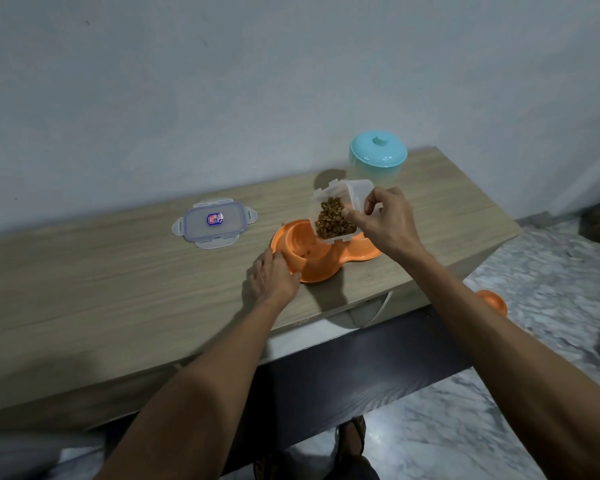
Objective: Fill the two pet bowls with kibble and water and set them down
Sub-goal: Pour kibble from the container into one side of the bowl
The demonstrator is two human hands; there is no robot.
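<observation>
I see the orange double pet bowl (pixel 321 252) lying flat on the wooden table (pixel 118 289), near its front edge. Its left well holds only a few bits of kibble at the bottom; the right well is mostly hidden behind the container. My left hand (pixel 274 275) rests on the table at the bowl's left rim, fingers (pixel 280 258) curled over that rim and pressing on it, so I read it as closed on the bowl's edge.

Directly above the bowl, my right hand (pixel 385 221) holds a clear plastic container (pixel 338 211) tipped toward the left well, its open mouth pointing down and toward me. Brown kibble (pixel 331 220) is piled against its lower side. Thumb and fingers are pinched around the container's right wall, gripping it firmly; it touches neither the bowl nor the table.

Well to the left of my left fingers, the container's clip lid (pixel 215 223) lies flat on the table, with a small label on it. Beyond my right fingers, toward the wall (pixel 222 81), a teal lidded pot (pixel 378 161) stands upright on the table. Below my right forearm, down on the marbled floor (pixel 516 393), part of a second orange item (pixel 492 301) shows; I cannot tell its full shape.
</observation>
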